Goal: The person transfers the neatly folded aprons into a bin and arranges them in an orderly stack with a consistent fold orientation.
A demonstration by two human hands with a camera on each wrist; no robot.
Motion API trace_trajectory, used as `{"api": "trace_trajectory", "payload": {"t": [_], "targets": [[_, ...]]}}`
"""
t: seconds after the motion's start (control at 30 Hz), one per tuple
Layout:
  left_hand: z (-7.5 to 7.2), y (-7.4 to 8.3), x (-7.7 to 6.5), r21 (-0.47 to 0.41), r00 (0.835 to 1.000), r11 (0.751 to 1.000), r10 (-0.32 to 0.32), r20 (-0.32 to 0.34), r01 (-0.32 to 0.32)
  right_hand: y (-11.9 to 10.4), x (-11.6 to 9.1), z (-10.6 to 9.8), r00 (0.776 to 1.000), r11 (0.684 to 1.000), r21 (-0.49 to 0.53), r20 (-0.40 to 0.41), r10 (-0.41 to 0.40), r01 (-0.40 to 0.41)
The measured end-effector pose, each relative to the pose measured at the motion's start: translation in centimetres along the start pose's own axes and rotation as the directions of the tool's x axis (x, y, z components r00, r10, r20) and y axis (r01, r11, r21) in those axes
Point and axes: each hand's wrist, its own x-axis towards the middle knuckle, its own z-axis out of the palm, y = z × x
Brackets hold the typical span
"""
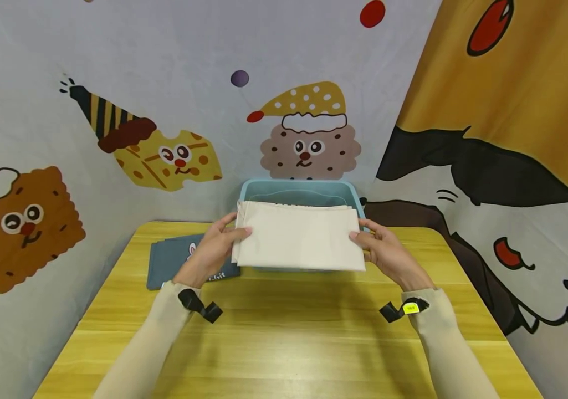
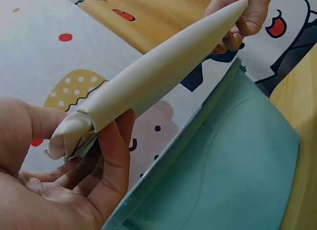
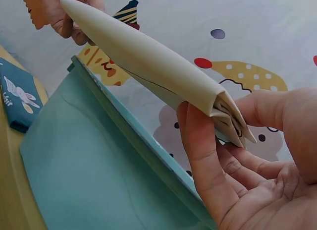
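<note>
A folded cream cloth (image 1: 298, 235) is held up level between both hands, in front of and above the light blue plastic bin (image 1: 293, 191). My left hand (image 1: 214, 249) pinches its left end, thumb on top and fingers underneath. At the opposite end my right hand (image 1: 388, 252) grips it the same way. Several folded layers show at the end of the cloth (image 3: 230, 118) in the right wrist view. A strip of dark print peeks out along its far edge in the head view. The cloth hides most of the bin's front.
A folded dark blue-grey cloth (image 1: 169, 260) with a rabbit print and white lettering lies left of the bin, partly behind my left hand. The yellow wood-grain table (image 1: 293, 338) meets a cartoon-printed curtain (image 1: 179, 100) at the back and sides.
</note>
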Motion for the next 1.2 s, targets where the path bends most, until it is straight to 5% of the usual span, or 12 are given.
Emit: {"api": "trace_trajectory", "payload": {"t": [0.7, 1.2], "targets": [[-0.8, 2.5, 4.8, 0.157, 0.998, 0.987, -0.014, -0.064, 0.024, -3.3, 4.3, -1.2, 0.995, 0.982, -0.175, -0.081, 0.065, -0.078], [-0.7, 3.8, 7.9, 0.366, 0.987, 0.929, 0.001, -0.158, 0.057, -4.3, 7.7, -2.2, 0.99, 0.93, -0.347, -0.11, 0.091, -0.124]]}}
